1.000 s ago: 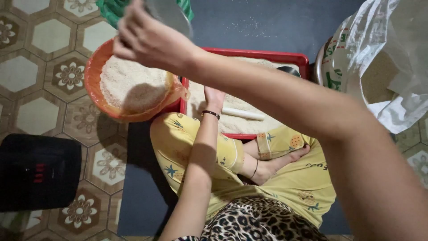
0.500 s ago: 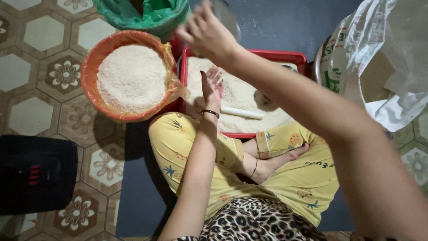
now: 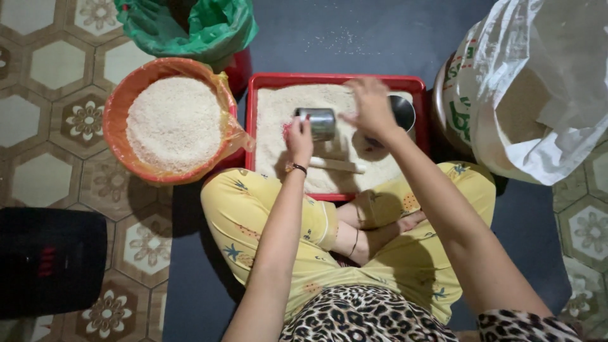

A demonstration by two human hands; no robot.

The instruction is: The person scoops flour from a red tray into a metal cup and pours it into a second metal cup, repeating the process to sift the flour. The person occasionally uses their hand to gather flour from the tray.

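Both bare arms reached forward from the bottom of the view, over crossed legs. The left hand [image 3: 299, 140] was extended nearly straight ahead, a dark band round its wrist, fingers curled in a grip with the thumb side turned right. The right hand [image 3: 370, 107] reached further and angled leftward, forearm crossing diagonally; it hung palm down with fingers loosely bent, its outline slightly blurred.

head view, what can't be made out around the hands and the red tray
- Right hand: motion-blurred; its grip cannot be told.
- Round metal container: partly behind that hand; contents hidden.
- White sack: cut off by the right edge.
- Green bag: cut off by the top edge.
- Left hand on the metal can: fingertips hidden.
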